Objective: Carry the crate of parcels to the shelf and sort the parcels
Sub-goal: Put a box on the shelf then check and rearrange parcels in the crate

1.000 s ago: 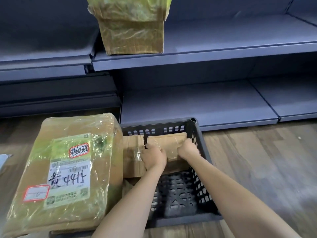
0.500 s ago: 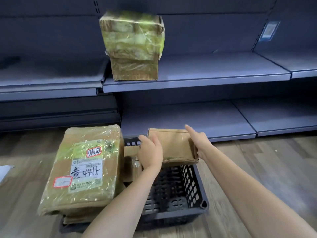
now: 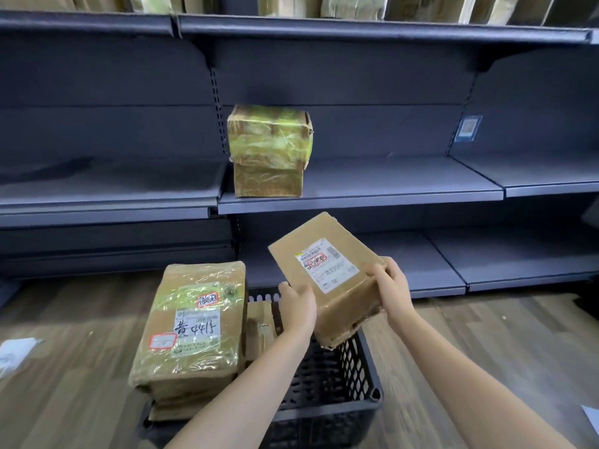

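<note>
A brown cardboard parcel point(image 3: 327, 273) with a white label is held tilted above the black plastic crate point(image 3: 337, 396), label facing me. My left hand point(image 3: 299, 306) grips its lower left side and my right hand point(image 3: 390, 291) grips its right edge. A large taped parcel point(image 3: 194, 322) with a handwritten label lies across the crate's left side, on top of other parcels. A smaller brown parcel point(image 3: 261, 325) stands inside the crate beside it. A taped box point(image 3: 270, 150) sits on the middle shelf point(image 3: 389, 189) of the dark metal shelving.
The bottom shelf point(image 3: 405, 264) lies just behind the crate. Several parcels stand on the top shelf point(image 3: 356, 4). White paper point(image 3: 16, 351) lies on the wood floor at left, another scrap point(image 3: 591, 416) at right. A blue tag point(image 3: 468, 128) hangs on the shelf's back panel.
Both hands lifted the brown parcel out of the crate and turned it so its label faces up. My view rose, showing more of the shelving.
</note>
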Tool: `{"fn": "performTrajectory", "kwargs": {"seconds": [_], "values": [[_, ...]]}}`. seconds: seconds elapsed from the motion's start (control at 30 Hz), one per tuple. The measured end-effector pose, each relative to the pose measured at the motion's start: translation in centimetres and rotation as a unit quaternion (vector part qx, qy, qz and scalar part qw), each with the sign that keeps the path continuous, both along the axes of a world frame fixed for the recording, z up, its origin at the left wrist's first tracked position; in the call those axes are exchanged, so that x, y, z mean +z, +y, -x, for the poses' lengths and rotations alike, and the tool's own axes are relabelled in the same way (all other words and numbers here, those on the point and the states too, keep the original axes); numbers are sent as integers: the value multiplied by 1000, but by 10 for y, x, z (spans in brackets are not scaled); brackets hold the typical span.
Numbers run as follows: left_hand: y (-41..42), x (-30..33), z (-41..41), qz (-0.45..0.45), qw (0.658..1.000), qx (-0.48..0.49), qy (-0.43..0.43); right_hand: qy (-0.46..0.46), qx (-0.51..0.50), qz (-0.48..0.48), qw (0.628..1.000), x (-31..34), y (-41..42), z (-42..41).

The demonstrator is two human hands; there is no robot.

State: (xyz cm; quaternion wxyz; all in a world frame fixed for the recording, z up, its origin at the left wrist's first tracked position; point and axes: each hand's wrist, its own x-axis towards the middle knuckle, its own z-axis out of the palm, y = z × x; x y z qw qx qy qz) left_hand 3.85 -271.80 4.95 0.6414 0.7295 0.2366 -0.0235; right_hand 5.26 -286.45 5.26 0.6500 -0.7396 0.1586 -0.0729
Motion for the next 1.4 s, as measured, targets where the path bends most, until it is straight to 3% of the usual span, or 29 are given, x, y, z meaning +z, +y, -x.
{"fn": "performTrajectory", "kwargs": {"seconds": [0.23,0.43,0.53,0.8,1.03,1.4], "values": [[0,-12,-3,-44,998,-26,-42,65,32,13,997,-3,-11,-5],[15,-27,-8,-126,986,-64,-88,116,133,116,978,-16,-12,-12],[22,-37,-8,-128,988,-49,-73,105,148,84,980,-19,-3,-11],[36,-63,-7,-135,989,-52,-28,138,107,149,973,-50,15,-6],[28,-99,-5,-207,978,-31,11,203,112,153,961,-87,19,-7],[30,-170,-15,-302,941,-88,128,287,145,216,922,-142,34,-14]]}}
